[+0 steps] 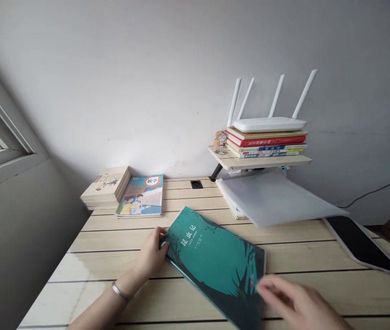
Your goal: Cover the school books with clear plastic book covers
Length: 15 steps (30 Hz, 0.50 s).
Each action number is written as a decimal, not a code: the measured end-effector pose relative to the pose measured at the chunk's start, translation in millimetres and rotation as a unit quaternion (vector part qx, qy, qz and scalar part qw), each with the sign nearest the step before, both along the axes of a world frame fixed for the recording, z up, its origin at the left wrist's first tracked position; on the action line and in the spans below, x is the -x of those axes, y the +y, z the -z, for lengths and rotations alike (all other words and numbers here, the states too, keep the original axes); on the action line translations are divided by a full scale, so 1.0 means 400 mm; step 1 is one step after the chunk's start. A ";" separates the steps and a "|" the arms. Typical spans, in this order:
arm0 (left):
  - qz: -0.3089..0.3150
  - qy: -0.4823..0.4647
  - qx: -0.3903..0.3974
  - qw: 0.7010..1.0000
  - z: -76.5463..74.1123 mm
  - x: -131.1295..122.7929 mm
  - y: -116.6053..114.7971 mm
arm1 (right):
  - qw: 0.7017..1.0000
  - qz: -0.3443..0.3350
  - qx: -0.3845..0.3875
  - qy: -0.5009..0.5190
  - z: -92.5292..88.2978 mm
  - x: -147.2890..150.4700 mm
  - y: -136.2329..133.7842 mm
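Head view: the green book (211,261) lies at an angle on the slatted desk (105,240), front cover up, with the left hand (153,254) pinching its left edge between thumb and fingers. The right hand (296,300), slightly blurred, is positioned at the book's lower right edge with fingers bent toward the thumb; whether it grips the edge cannot be told. Behind the book, the blue textbook (143,195) lies beside the book stack (105,185) at left, and the translucent folder (280,197) lies at right, near the dark-screened device (365,243).
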<state>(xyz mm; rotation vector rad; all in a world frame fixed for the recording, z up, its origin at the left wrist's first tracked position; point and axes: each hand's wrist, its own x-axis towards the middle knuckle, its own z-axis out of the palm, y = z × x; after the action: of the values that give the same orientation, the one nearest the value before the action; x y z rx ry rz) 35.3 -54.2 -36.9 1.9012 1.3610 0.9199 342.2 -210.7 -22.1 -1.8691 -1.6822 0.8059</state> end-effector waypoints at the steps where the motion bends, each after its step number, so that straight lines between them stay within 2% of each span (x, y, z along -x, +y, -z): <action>1: -0.020 -0.013 -0.024 0.999 -0.003 -0.013 0.001 | 0.998 0.023 -0.052 -0.030 -0.013 -0.008 0.031; 3: -0.091 -0.049 -0.030 0.994 -0.014 -0.030 -0.013 | 0.986 0.027 -0.148 -0.064 -0.023 -0.027 0.107; 4: -0.132 -0.069 -0.004 0.989 -0.021 -0.032 -0.028 | 0.983 0.014 -0.168 -0.076 -0.020 -0.035 0.145; 7: -0.207 -0.166 0.142 0.954 -0.044 -0.012 -0.099 | 0.983 -0.014 -0.140 -0.120 0.003 -0.042 0.227; 9: -0.205 -0.263 0.219 0.917 -0.055 0.009 -0.156 | 0.983 -0.020 -0.103 -0.149 0.011 -0.033 0.251; 11: -0.196 -0.365 0.299 0.860 -0.061 0.018 -0.206 | 0.983 -0.016 -0.067 -0.169 0.008 -0.022 0.254; 13: -0.176 -0.429 0.366 0.806 -0.065 0.011 -0.240 | 0.985 -0.007 -0.027 -0.169 0.000 -0.014 0.247; 15: -0.154 -0.444 0.405 0.784 -0.072 -0.010 -0.251 | 0.988 0.002 0.008 -0.154 -0.002 -0.013 0.233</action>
<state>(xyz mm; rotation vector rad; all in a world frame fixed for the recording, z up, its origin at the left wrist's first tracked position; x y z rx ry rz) 39.4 -154.5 -8.3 0.4549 1.1508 0.9573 347.5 -117.6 -21.1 -2.0927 -1.8557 0.5507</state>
